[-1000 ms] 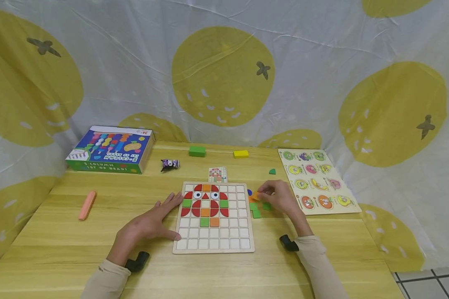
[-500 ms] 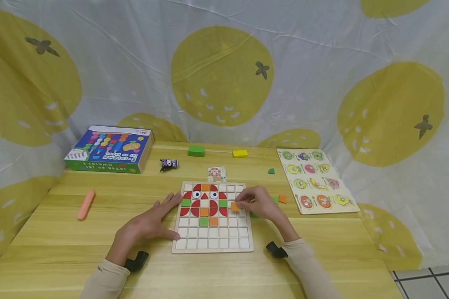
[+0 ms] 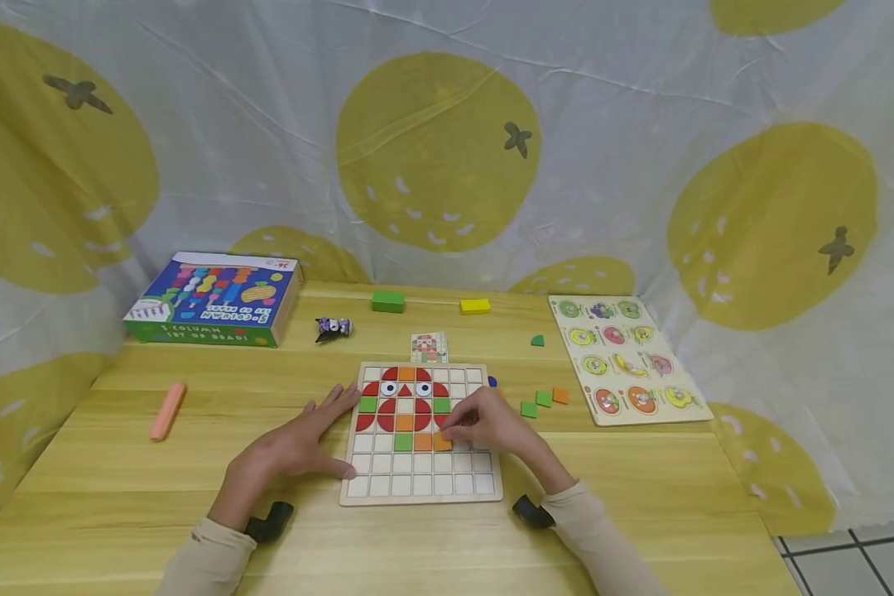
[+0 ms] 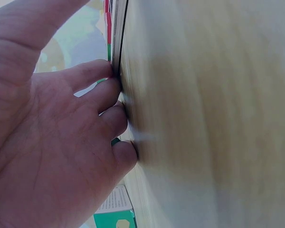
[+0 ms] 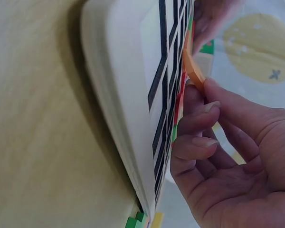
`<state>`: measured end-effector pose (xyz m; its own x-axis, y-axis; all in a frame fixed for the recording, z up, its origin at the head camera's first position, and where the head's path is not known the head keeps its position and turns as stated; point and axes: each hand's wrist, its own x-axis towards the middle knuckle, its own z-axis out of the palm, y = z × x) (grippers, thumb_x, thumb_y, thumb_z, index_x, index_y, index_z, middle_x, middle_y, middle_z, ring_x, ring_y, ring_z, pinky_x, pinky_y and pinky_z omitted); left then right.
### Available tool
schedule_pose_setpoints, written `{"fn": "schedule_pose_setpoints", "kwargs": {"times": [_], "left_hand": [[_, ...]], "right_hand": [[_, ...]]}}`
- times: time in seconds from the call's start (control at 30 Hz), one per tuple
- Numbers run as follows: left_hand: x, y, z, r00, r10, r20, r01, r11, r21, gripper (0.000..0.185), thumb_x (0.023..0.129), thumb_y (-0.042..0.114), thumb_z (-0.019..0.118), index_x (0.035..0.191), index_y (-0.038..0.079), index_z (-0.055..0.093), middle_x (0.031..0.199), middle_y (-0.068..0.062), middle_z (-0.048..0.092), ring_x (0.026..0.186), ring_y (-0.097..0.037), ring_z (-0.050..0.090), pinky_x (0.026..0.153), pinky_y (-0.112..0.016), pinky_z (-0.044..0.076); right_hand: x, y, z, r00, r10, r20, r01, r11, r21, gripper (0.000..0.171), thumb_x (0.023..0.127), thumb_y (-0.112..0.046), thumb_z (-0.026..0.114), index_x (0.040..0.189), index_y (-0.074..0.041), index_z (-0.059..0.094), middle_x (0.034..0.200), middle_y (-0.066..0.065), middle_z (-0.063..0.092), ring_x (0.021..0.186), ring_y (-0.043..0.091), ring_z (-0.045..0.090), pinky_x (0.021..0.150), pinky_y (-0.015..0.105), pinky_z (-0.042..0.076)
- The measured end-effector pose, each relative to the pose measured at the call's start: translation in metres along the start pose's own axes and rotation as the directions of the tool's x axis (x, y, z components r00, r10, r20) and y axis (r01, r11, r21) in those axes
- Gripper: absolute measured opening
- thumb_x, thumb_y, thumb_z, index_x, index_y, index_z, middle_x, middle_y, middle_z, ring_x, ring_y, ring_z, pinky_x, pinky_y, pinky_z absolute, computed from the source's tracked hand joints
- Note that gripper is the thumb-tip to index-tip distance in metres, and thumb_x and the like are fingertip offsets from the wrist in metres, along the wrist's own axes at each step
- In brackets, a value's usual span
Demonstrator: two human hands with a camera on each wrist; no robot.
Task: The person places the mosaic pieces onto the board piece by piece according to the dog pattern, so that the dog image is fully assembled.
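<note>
A wooden grid board (image 3: pixel 384 487) lies on the table, with red, green and orange tiles and two eye tiles forming a figure in its upper left part. My right hand (image 3: pixel 484 420) pinches an orange square tile (image 5: pixel 194 70) between thumb and finger. In the right wrist view that tile is tilted, one edge down at the board. It sits just right of another orange square (image 3: pixel 423 442) in the row under the figure. My left hand (image 3: pixel 298 440) rests at the board's left edge, fingers and thumb spread, fingertips right at the rim (image 4: pixel 117 42).
Right of the board lie loose green squares (image 3: pixel 543 398), an orange square (image 3: pixel 560 396) and a blue piece (image 3: pixel 492 382). A pattern card (image 3: pixel 429 347) touches the far edge. Farther out are a fruit puzzle board (image 3: pixel 626 360), a bead-set box (image 3: pixel 212 300), a small figurine (image 3: pixel 334 329) and several blocks.
My right hand has carried an orange tile from the loose pieces leftward onto the board, down beside the other orange square. The left hand has stayed at the edge.
</note>
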<state>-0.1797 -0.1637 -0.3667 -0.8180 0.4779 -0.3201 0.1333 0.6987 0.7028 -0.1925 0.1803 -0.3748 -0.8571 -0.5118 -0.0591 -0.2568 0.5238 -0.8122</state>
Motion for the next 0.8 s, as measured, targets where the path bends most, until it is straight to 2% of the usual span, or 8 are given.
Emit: {"fn": "schedule_pose_setpoints", "kwargs": {"times": [0.17,0.47,0.8], "left_hand": [[0.0004,-0.0007,-0.0002,1.000,-0.006,-0.003,0.006,1.000,0.000,0.120,0.079,0.042,0.096,0.174,0.022,0.024,0.180,-0.023,0.007,0.155,-0.069,0.004,0.119,-0.083,0.017],[0.0007,-0.0006,0.0005,1.000,-0.003,-0.007,0.003,1.000,-0.006,0.121,0.078,0.042,0.097,0.174,0.021,0.025,0.180,-0.023,0.008,0.155,-0.068,0.005,0.120,-0.082,0.017],[0.0020,-0.0018,0.0017,1.000,-0.027,0.001,0.027,0.999,-0.022,0.120,0.079,0.042,0.096,0.174,0.023,0.025,0.180,-0.022,0.007,0.157,-0.066,0.003,0.121,-0.081,0.015]], "right_hand": [[-0.0009,-0.0033,0.0020,1.000,0.019,-0.002,-0.019,1.000,-0.003,0.002,0.092,-0.006,0.086,0.091,-0.007,0.086,0.082,-0.004,0.078,0.065,0.005,0.056,0.058,0.018,0.043],[0.0010,-0.0076,0.0042,1.000,-0.006,-0.017,0.004,0.996,-0.092,0.003,0.090,-0.006,0.088,0.089,-0.005,0.086,0.081,-0.004,0.076,0.070,0.008,0.059,0.060,0.019,0.047],[0.0024,-0.0053,0.0067,1.000,-0.012,-0.024,0.009,0.993,-0.115,0.004,0.089,-0.004,0.088,0.090,-0.007,0.086,0.083,-0.004,0.074,0.073,0.009,0.059,0.062,0.020,0.047]]}}
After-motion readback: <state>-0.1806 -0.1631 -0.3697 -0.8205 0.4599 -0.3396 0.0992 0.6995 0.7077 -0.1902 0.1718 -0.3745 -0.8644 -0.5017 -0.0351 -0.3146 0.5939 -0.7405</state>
